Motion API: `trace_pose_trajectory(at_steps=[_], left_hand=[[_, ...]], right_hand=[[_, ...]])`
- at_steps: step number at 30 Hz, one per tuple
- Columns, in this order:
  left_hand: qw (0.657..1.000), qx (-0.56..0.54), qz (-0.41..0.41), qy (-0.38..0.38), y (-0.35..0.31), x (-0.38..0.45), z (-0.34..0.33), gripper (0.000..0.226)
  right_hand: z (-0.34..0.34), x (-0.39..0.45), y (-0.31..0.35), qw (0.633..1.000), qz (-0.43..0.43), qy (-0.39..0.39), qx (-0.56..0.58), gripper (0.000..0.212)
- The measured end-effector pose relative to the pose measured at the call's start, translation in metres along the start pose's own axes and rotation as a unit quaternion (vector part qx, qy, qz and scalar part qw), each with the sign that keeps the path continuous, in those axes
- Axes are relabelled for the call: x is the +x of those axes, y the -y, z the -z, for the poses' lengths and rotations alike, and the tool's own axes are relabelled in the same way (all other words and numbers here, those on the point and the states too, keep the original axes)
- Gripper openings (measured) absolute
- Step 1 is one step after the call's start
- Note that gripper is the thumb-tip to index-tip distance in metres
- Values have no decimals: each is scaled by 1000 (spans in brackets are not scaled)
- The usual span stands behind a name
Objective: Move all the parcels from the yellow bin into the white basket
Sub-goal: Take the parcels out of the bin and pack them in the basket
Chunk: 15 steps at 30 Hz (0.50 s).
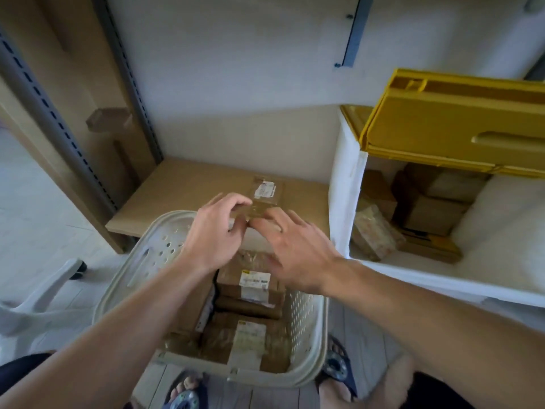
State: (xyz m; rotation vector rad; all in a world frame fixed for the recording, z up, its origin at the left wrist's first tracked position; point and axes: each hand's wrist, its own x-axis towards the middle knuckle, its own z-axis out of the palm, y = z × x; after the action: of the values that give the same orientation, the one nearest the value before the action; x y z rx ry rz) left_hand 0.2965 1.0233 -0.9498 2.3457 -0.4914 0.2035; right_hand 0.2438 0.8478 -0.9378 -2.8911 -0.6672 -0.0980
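Between both hands, above the far rim of the white basket (pixel 138 261), sits a small flat parcel (pixel 253 212) wrapped in brown tape. The left hand (pixel 213 234) pinches its left edge with curled fingers (pixel 236 206); the right hand (pixel 290 250) meets it from the right, fingers spread and blurred, so whether they grip or only touch it I cannot tell. It looks light and fairly stiff, probably cardboard under glossy tape, which may be slippery; holding it by two opposite edges seems the safest grip, and a short drop should not hurt it.

Below the hands, several taped parcels (pixel 250 290) with white labels already lie stacked in the basket. Beyond the fingers a large flat carton (pixel 188 184) with a label rests on the floor. To the right of the hands, more brown parcels (pixel 424 208) wait in a white-sided compartment, under the yellow bin (pixel 442 134). By my judgement the job is roughly half done.
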Motion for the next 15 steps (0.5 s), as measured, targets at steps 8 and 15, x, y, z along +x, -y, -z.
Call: trace_pose_trajectory(at_steps=[8, 15], left_hand=[[956, -278, -17, 95, -82, 35, -20, 31], [950, -283, 39, 128, -150, 71, -72, 53]], right_hand=[[56, -72, -54, 971, -72, -229, 11, 22], [67, -92, -141, 904, -372, -190, 91, 34]])
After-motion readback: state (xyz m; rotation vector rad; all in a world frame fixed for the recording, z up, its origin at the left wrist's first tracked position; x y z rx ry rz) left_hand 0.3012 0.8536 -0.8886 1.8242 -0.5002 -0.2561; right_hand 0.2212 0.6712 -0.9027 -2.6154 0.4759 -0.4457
